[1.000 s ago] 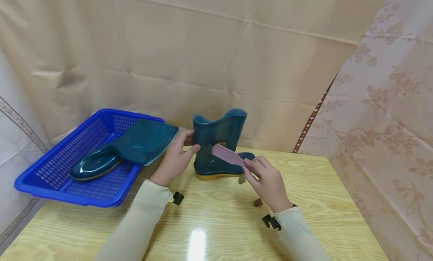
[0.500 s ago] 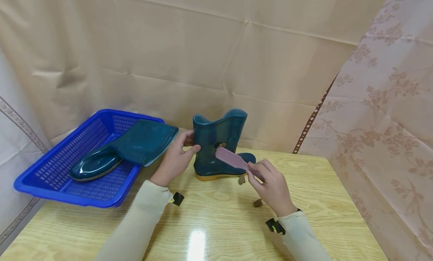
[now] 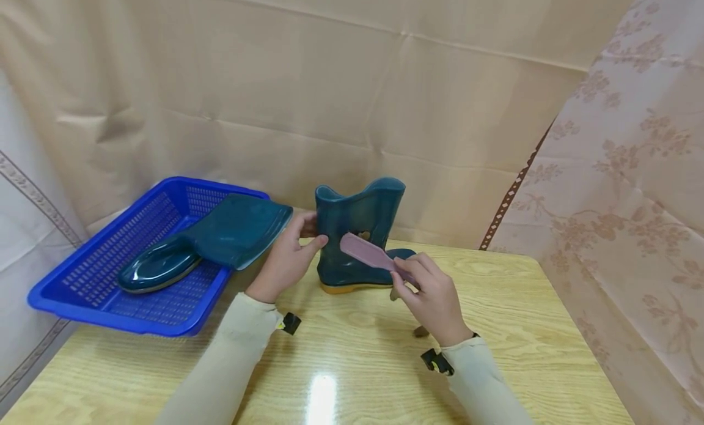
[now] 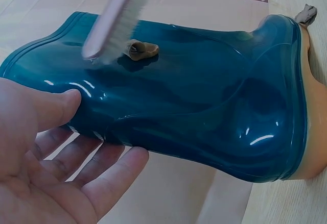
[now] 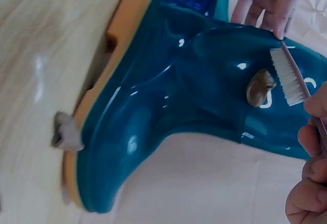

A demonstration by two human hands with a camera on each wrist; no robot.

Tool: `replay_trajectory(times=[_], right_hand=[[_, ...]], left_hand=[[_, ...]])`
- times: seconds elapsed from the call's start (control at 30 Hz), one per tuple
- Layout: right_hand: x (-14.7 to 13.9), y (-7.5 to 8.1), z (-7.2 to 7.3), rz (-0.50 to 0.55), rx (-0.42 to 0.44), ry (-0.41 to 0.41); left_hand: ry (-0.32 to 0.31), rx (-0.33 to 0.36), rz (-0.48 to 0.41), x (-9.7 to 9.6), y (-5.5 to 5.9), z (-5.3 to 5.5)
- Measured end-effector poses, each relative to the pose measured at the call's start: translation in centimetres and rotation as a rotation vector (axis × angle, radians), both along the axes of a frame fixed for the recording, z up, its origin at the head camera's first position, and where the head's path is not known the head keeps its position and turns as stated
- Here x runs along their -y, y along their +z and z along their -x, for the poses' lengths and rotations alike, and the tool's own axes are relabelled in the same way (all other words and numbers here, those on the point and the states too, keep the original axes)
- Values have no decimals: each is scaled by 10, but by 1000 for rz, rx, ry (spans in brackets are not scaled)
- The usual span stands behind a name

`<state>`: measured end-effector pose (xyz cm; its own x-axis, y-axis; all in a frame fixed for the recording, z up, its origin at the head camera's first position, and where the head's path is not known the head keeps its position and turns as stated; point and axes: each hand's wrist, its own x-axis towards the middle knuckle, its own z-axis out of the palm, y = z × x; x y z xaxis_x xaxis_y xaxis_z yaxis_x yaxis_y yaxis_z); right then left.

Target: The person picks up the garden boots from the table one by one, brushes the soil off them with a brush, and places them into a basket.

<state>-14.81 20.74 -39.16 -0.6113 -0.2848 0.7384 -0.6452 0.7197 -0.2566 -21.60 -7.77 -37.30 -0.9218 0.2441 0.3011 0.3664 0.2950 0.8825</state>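
A dark green rubber boot (image 3: 352, 220) with a tan sole stands upright on the table, toe to the right. My left hand (image 3: 291, 257) holds the back of its shaft, thumb on the near side and fingers behind. My right hand (image 3: 434, 296) grips a pink brush (image 3: 365, 252) by its handle, in front of the shaft. The brush's white bristles (image 5: 287, 76) face the boot, close to a brown, clay-like lump (image 5: 260, 88) stuck on the shaft. Whether the bristles touch the boot is hard to tell.
A second green rubber boot (image 3: 236, 229) lies in a blue plastic basket (image 3: 110, 324) at left, its shaft over the rim. Brown lumps lie on the table: one by the sole (image 5: 67, 132), another near my right wrist (image 3: 420, 331). A beige curtain (image 3: 330, 95) hangs behind.
The brush in my right hand shifts a little right and down, then back left and up across the shaft. My left hand and the boot stay in place.
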Motion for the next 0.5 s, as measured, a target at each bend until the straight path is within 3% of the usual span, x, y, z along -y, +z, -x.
replay_trajectory(times=[0.33,0.5], right_hand=[[-25,-13,-5,-29,15,-47],[-27,-13,-9,-33,18,-16]], left_hand=[[0,-18,9,-1,0,2],[-4,-13,4,0,-2,1]])
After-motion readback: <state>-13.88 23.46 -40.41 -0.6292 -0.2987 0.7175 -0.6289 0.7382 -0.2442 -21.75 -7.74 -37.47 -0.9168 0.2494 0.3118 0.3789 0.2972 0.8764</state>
